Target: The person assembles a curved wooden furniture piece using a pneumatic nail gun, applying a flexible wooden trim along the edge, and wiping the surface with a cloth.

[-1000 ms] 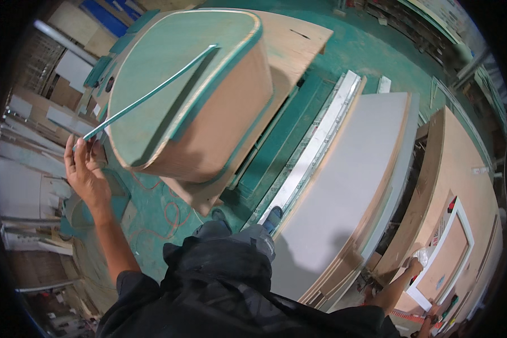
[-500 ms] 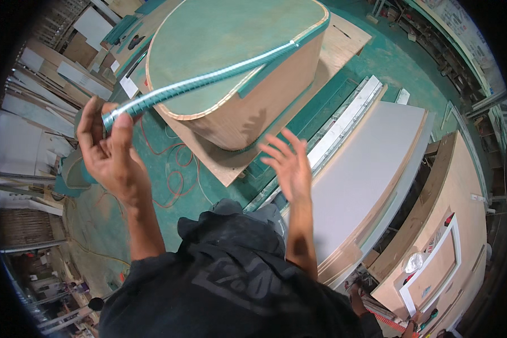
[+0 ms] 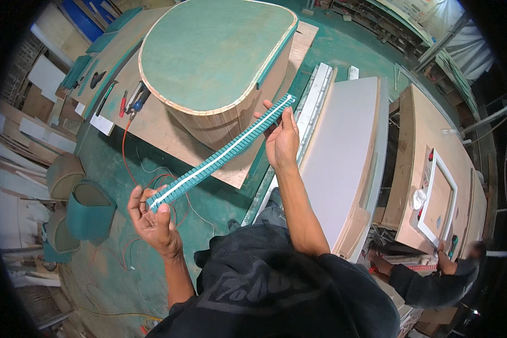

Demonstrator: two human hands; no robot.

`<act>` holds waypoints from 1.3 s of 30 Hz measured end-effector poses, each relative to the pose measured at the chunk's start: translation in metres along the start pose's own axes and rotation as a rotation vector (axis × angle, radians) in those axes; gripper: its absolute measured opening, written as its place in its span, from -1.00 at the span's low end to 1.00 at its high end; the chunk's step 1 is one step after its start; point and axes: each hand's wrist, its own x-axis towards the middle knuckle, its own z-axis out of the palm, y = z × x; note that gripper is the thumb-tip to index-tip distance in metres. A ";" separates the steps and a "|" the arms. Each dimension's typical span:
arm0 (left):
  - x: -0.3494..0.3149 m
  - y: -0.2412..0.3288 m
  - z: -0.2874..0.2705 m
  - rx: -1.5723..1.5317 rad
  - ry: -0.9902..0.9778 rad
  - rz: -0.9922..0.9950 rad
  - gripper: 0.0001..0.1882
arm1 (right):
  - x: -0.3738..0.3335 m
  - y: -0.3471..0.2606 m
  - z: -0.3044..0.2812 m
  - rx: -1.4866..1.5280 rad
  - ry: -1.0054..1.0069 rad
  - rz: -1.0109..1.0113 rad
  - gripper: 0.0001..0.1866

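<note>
A long green strip [image 3: 222,156], cut into many small ribs and with a white line along its middle, is held slantwise before me. My left hand [image 3: 162,226] pinches its lower left end, and my right hand [image 3: 281,141] grips its upper right end. Just beyond the strip stands a large rounded wooden body [image 3: 208,127] with a green top [image 3: 219,53] and a pale edge band. A green edging piece [image 3: 276,61] runs along part of its right side. The strip passes in front of the body; whether they touch, I cannot tell.
The body rests on a plywood table [image 3: 228,176]. On its left lie a blue hand tool [image 3: 138,104] with an orange hose [image 3: 124,147] and a red-handled tool [image 3: 123,105]. Green curved pieces [image 3: 90,208] stand on the floor. Grey panels [image 3: 343,152] and another person [image 3: 428,281] are at right.
My right hand, free before, now holds the strip's far end. The strip has come away from the body's edge and turned its ribbed, white-lined face up. My view has shifted right.
</note>
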 end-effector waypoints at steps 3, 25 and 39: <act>0.006 -0.010 -0.024 -0.124 0.034 -0.175 -0.43 | -0.009 0.013 0.002 -0.059 -0.033 -0.075 -0.58; 0.120 -0.088 -0.056 -0.231 0.346 -0.458 -0.70 | 0.017 0.036 0.030 -0.419 0.132 -0.114 -0.20; 0.181 -0.130 -0.014 -0.087 0.347 -0.483 -0.79 | 0.025 0.016 0.035 -0.474 0.129 -0.046 -0.30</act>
